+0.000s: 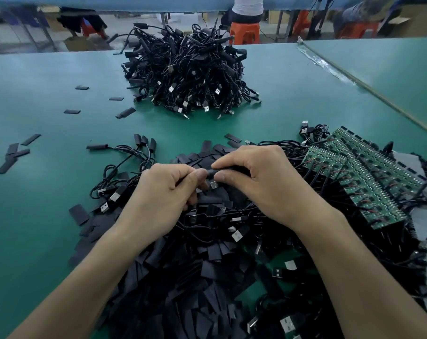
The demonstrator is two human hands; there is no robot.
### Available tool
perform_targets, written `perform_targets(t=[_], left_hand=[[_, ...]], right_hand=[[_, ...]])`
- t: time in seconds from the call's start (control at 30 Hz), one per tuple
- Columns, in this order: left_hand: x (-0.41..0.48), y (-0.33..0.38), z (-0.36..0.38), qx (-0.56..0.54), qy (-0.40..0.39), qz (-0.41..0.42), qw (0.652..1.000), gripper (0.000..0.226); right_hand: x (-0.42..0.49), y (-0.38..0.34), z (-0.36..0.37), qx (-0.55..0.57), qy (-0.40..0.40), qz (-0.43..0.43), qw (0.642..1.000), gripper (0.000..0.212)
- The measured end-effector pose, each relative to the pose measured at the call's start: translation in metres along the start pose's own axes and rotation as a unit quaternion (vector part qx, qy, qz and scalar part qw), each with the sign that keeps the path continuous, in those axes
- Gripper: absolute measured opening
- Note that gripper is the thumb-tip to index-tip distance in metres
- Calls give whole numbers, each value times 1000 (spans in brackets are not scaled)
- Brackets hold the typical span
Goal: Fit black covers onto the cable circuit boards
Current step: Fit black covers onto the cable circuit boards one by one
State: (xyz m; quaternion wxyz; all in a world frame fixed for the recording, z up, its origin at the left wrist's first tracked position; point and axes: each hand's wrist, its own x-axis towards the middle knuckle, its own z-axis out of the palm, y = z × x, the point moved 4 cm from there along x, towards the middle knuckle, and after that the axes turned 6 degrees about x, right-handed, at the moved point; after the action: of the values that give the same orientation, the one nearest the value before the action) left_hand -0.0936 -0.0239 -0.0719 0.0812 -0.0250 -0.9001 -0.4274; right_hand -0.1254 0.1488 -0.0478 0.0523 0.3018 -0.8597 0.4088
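Note:
My left hand (167,189) and my right hand (259,182) meet over a heap of flat black covers (183,277). Between them they pinch one black cover (213,172), a short dark tube held level between thumbs and forefingers. The board inside it is hidden, and a USB plug (213,185) hangs just below. Green cable circuit boards (369,177) lie in overlapping rows to the right, their black cables running under my right wrist.
A tall pile of black covered cables (188,74) stands at the back middle of the green table (48,94). Loose covers (12,152) are scattered at the left. A few covered cables (124,152) lie left of my hands. People on orange stools (244,33) sit beyond the table.

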Motion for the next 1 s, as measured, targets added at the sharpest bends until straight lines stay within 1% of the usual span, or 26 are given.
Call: perform_targets(t=[0.1,0.2,0.3,0.43,0.53,0.6,0.7,0.8,0.9,1.0], left_hand=[[-2,3,-2,32,3,24,999,21],[-4,5,-1,61,3,36,997,23],[-6,8,1,62,-9,41,997,23],[-5,9,1,10,-22,24,999,24],[-3,6,1,-89,-24,-24,995,10],[-3,4,1,-146,-27,-51,988,6],[-4,4,-1,-167,-38,-63,983,7],[-4,3,-3,-164,-56,-70,982,9],[-3,3,-4,-165,-69,-86,980,12],[-3,4,-3,-203,-74,-104,971,11]], right_hand=[[0,-1,0,0,18,-2,1000,18],[0,-3,-2,1,28,-3,1000,20],[0,-2,-4,14,35,2,999,24],[0,0,-5,40,48,7,998,19],[0,0,-6,60,55,4,997,17],[-1,-1,-5,61,50,0,997,18],[-1,-4,-4,44,46,-17,998,22],[-1,-5,-5,42,43,-30,998,24],[-1,-4,-4,48,35,-25,998,23],[-2,-1,-5,72,49,-17,996,20]])
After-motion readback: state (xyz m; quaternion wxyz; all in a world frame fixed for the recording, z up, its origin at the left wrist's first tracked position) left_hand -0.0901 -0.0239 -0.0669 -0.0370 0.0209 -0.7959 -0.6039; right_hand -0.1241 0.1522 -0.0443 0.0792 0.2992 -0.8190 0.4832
